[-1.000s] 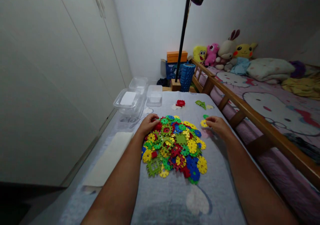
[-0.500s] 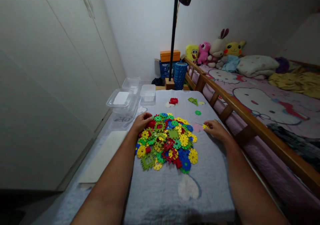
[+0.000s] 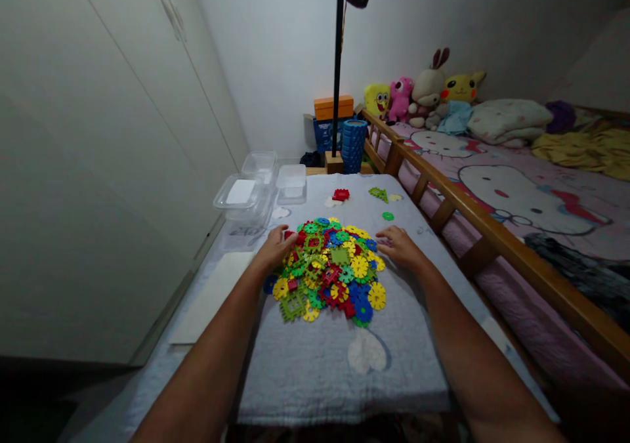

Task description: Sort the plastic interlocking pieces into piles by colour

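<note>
A heap of plastic building pieces (image 3: 339, 256), notched discs and square frames in red, yellow, green and blue, lies on the cloth-covered table between my hands. My left hand (image 3: 276, 249) is at the heap's left edge, thumb and forefinger closed around a red plastic piece (image 3: 288, 235). At the right edge, my right hand (image 3: 399, 246) has its fingers apart near a blue disc (image 3: 371, 245), and I see nothing in it. Beyond the heap lie a red square piece (image 3: 340, 195), a green triangular piece (image 3: 378, 194) and a green disc (image 3: 388, 216).
Clear plastic containers (image 3: 237, 192) stand at the back left, and a flat white board (image 3: 211, 298) lies left of my forearm. A wooden bed rail (image 3: 443, 187) runs along the right side. A black pole (image 3: 337, 69) rises behind the table.
My right hand has moved left to the heap, and the yellow disc it held no longer shows in it. My left hand has shifted slightly down and left, a red piece now between its fingers.
</note>
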The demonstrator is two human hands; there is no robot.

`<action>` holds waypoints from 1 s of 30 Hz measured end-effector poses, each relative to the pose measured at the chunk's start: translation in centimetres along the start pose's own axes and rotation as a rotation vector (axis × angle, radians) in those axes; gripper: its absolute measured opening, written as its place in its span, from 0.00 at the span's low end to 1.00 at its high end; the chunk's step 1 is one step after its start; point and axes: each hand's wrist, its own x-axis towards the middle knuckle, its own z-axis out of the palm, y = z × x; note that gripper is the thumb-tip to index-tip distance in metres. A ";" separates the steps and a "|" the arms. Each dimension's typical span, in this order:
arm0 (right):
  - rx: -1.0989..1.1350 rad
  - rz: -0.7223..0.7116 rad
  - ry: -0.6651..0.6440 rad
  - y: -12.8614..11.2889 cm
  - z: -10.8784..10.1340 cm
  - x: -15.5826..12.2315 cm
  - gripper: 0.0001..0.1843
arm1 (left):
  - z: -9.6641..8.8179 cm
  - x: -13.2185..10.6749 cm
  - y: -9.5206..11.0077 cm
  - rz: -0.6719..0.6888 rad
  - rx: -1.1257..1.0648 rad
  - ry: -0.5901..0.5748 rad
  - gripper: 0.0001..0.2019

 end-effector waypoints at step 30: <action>0.041 0.326 -0.026 1.8 -5.7 -7.5 0.10 | 0.8 -6.3 0.4 0.166 0.252 0.132 0.25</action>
